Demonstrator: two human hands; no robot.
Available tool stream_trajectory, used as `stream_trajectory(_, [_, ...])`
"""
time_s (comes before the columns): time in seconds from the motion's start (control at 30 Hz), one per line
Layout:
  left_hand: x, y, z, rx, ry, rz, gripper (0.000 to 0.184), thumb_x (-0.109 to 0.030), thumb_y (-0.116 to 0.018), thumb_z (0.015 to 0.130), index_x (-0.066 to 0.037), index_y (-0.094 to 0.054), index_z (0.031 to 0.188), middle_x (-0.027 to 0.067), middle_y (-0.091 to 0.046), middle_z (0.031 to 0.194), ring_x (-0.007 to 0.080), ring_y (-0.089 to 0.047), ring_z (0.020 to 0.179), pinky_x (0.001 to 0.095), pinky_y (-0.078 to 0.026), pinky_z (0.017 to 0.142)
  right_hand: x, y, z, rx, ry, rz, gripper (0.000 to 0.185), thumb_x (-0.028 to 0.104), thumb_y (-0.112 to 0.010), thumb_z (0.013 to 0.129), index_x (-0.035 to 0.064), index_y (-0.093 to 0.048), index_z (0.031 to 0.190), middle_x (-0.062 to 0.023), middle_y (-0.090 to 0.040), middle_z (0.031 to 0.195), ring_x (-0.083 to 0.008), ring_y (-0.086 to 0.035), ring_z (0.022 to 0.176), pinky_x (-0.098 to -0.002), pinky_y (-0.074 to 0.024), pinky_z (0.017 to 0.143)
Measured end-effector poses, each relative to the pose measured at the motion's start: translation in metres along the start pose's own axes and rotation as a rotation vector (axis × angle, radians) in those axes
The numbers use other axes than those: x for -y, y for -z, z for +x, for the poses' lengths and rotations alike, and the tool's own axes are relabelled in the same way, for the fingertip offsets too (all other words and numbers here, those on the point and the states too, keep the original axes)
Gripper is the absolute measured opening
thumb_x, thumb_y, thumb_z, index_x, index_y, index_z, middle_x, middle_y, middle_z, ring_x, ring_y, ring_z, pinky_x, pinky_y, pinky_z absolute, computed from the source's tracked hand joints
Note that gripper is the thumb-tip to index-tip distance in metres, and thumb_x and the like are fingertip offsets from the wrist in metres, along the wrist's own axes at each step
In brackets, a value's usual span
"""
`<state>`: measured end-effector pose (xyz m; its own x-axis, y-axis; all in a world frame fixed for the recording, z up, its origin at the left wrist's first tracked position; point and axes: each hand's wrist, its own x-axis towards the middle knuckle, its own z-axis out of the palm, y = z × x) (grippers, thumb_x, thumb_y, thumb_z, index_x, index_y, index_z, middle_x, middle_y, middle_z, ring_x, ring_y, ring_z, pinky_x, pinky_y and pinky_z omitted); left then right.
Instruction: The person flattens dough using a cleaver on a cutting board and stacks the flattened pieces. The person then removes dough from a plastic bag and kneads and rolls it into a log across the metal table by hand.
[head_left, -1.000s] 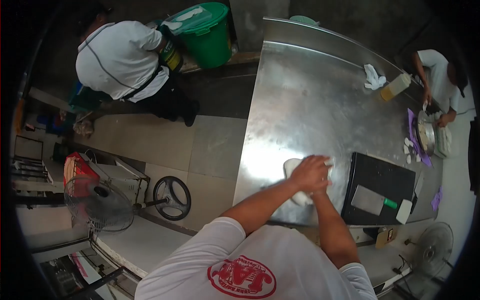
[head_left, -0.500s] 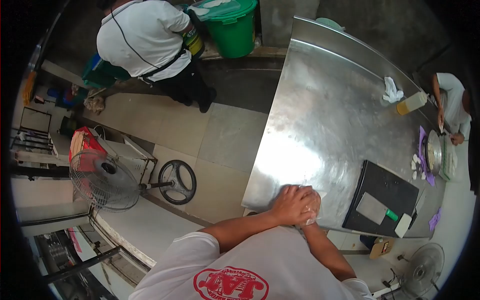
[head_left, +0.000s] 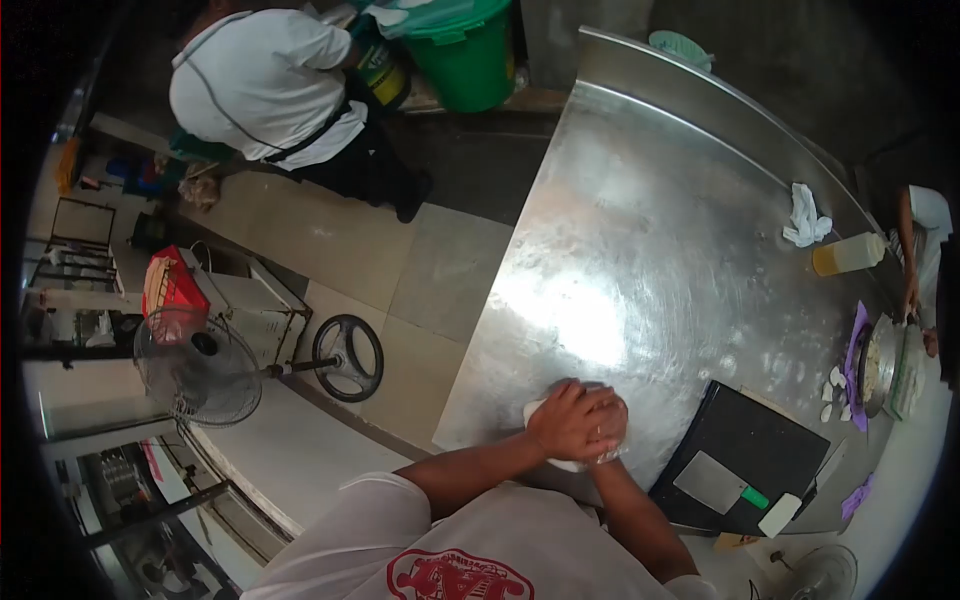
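Observation:
A pale lump of dough point(head_left: 568, 464) lies on the steel table point(head_left: 640, 250) near its front edge, mostly hidden under my hands. My left hand point(head_left: 568, 424) rests across the other hand, its fingers folded closed over it. Beneath it, my right hand point(head_left: 612, 432) presses on the dough, with something thin and clear around its wrist. The right hand's fingers are largely covered.
A black board point(head_left: 745, 440) carries a cleaver point(head_left: 712, 482) and a white scraper point(head_left: 779, 515). Farther right are a bottle point(head_left: 848, 255), a white cloth point(head_left: 805, 216), a pan point(head_left: 880, 368) and a person point(head_left: 925, 240). Another person point(head_left: 265, 85) stands left beside a green bin point(head_left: 465, 60).
My hands have gone from pressing farther forward on the dough to near the front edge, one stacked over the other. The view has shifted; more dough shows than half a second ago.

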<state>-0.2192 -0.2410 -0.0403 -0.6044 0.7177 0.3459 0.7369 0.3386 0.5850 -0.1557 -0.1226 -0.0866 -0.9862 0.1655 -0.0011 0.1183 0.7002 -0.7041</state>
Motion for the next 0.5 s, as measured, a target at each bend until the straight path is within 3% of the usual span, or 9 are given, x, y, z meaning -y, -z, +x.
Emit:
stream_trajectory(0.07, [0.004,0.000,0.003,-0.001,0.074,-0.050,0.050,-0.049,-0.069,0.085,-0.014,-0.070,0.120,0.0116,-0.061,0.127,0.0293,-0.056,0.102,0.0452,-0.046,0.095,0.021,0.024,0.015,0.085,0.195,-0.408,0.033,0.030,-0.060,0.094,0.0061,-0.063,0.117,-0.0158,-0.063,0.115,-0.0311,-0.060,0.107,-0.0443,-0.0495,0.085])
stream_trajectory(0.1, [0.006,0.000,0.004,-0.030,0.099,-0.059,0.048,-0.046,-0.069,0.086,-0.011,-0.070,0.120,0.0146,-0.061,0.130,0.0317,-0.059,0.108,0.0448,-0.047,0.096,0.003,0.012,0.026,0.145,0.067,-0.141,0.033,0.023,-0.069,0.080,0.0057,-0.063,0.107,-0.0165,-0.067,0.100,-0.0372,-0.064,0.096,-0.0490,-0.0482,0.083])
stream_trajectory(0.13, [0.007,0.000,0.004,-0.053,0.103,-0.035,0.048,-0.046,-0.069,0.086,-0.011,-0.070,0.120,0.0146,-0.061,0.130,0.0317,-0.059,0.108,0.0448,-0.047,0.096,-0.008,0.002,0.022,0.144,0.101,-0.138,0.033,0.023,-0.069,0.080,0.0057,-0.063,0.107,-0.0165,-0.067,0.100,-0.0372,-0.064,0.096,-0.0490,-0.0482,0.083])
stream_trajectory(0.23, [0.006,-0.004,0.002,-0.152,0.433,-0.098,0.051,-0.044,-0.069,0.087,-0.006,-0.069,0.122,0.0208,-0.059,0.132,0.0379,-0.058,0.117,0.0459,-0.046,0.101,0.000,0.004,0.027,-0.095,0.337,-0.251,0.025,0.026,-0.069,0.081,0.0094,-0.067,0.099,-0.0092,-0.063,0.088,-0.0311,-0.061,0.089,-0.0478,-0.0460,0.080])
stream_trajectory(0.27, [0.004,-0.008,-0.003,-0.202,0.573,-0.143,0.052,-0.043,-0.069,0.087,-0.005,-0.068,0.123,0.0227,-0.058,0.133,0.0398,-0.058,0.119,0.0462,-0.046,0.102,0.001,0.004,0.031,-0.020,0.308,-0.195,0.027,0.031,-0.069,0.082,0.0090,-0.066,0.097,-0.0106,-0.067,0.087,-0.0312,-0.065,0.087,-0.0465,-0.0479,0.081])
stream_trajectory(0.33, [0.004,-0.009,-0.025,-0.347,0.608,0.009,0.045,-0.039,-0.065,0.094,-0.004,-0.069,0.121,0.0224,-0.058,0.133,0.0356,-0.057,0.120,0.0420,-0.045,0.104,0.023,0.022,0.043,0.346,0.224,-0.496,0.033,0.038,-0.070,0.083,0.0078,-0.065,0.094,-0.0146,-0.071,0.084,-0.0338,-0.068,0.081,-0.0453,-0.0503,0.081])
stream_trajectory(0.4, [-0.001,-0.011,-0.067,-0.579,0.842,-0.399,0.048,-0.041,-0.059,0.099,-0.002,-0.065,0.127,0.0184,-0.057,0.136,0.0338,-0.055,0.123,0.0409,-0.043,0.106,0.049,0.045,0.024,0.326,0.293,-0.411,0.035,0.040,-0.071,0.083,0.0068,-0.064,0.091,-0.0164,-0.071,0.081,-0.0348,-0.069,0.079,-0.0454,-0.0510,0.082])
stream_trajectory(0.43, [-0.011,-0.008,-0.087,-0.628,0.852,-0.372,0.048,-0.041,-0.059,0.099,-0.002,-0.065,0.127,0.0184,-0.057,0.136,0.0338,-0.055,0.123,0.0409,-0.043,0.106,0.065,0.054,0.018,0.296,0.324,-0.327,0.038,0.042,-0.072,0.082,0.0057,-0.064,0.089,-0.0183,-0.072,0.079,-0.0359,-0.070,0.076,-0.0455,-0.0517,0.083])
stream_trajectory(0.5, [-0.065,0.005,-0.131,-0.748,0.908,-0.946,0.052,-0.040,-0.054,0.104,-0.005,-0.051,0.143,0.0095,-0.058,0.134,0.0248,-0.050,0.129,0.0367,-0.039,0.108,0.095,0.065,-0.006,0.280,0.511,-0.185,0.040,0.043,-0.075,0.080,0.0045,-0.064,0.086,-0.0190,-0.070,0.076,-0.0384,-0.069,0.075,-0.0487,-0.0521,0.077])
